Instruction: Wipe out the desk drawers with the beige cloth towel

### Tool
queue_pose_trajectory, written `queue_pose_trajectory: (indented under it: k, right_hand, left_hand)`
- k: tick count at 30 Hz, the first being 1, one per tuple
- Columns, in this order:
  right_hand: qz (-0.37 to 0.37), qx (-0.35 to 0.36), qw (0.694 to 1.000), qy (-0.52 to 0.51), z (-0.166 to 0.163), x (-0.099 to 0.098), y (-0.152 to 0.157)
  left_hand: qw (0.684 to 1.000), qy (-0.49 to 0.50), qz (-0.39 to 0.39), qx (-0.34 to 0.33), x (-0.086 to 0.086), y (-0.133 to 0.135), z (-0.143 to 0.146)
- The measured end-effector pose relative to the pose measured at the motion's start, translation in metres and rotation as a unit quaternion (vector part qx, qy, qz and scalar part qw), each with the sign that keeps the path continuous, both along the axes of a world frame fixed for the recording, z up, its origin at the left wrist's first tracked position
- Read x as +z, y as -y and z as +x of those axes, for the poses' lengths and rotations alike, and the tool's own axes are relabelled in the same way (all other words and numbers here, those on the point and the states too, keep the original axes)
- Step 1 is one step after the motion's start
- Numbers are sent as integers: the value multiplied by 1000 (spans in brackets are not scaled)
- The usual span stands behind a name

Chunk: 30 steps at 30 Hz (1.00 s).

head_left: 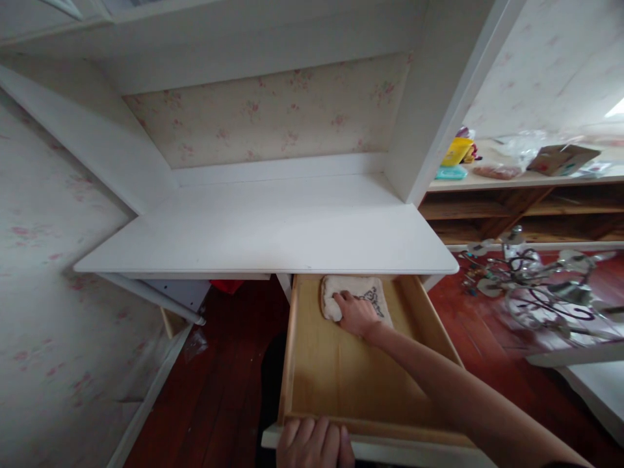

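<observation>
Beige cloth (348,285) with a dark print lies on the drawer (341,383) floor, close to the back edge, a bit nearer the left side than the right. Right hand (358,315) is on top of it: fingers bent and close together, tips on the cloth's left half. Can't tell if they pinch fabric or only press.

Left hand (314,445) is at the drawer's front edge, left of middle: 4 fingers side by side, hooked over the rim, clamped on it. Thumb next to them, on the right.

Drawer is pulled out, bare wood inside, whitish front. Sits under the front edge of the white worktop (273,234), toward its front right corner. White hutch (439,97) stands on the worktop's back edge.

Off the right edge: chandelier (568,296) on the red wood floor (219,390). Behind it a low shelf (468,207); yellow item (457,151) near its top's left end, cardboard box (560,159) further right.
</observation>
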State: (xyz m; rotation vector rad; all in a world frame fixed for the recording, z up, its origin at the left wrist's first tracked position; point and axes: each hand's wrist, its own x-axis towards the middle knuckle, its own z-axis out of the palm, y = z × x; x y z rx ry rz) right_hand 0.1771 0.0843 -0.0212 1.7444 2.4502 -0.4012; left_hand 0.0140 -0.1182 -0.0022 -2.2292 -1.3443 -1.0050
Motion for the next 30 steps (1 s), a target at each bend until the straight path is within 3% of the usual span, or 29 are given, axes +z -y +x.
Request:
queue_pose_trajectory:
  k: [5,8,15,25,30]
  right_hand:
    - [3,-41,998,38,75,-6,1]
    - [-5,-38,998,46,94,-6,-1]
    - [-57,-10,997,43,85,3,15]
    - [-145,100,984,17,93,3,117]
    - [-165,115,980,9,88,11,118]
  left_hand:
    - [1000,16,-18,8,2,2,2]
    - [999,12,-33,6,5,3,2]
    - [998,24,-61,6,9,8,1]
    - [996,39,-80,-6,5,10,2]
    - [996,30,-86,-7,5,9,0]
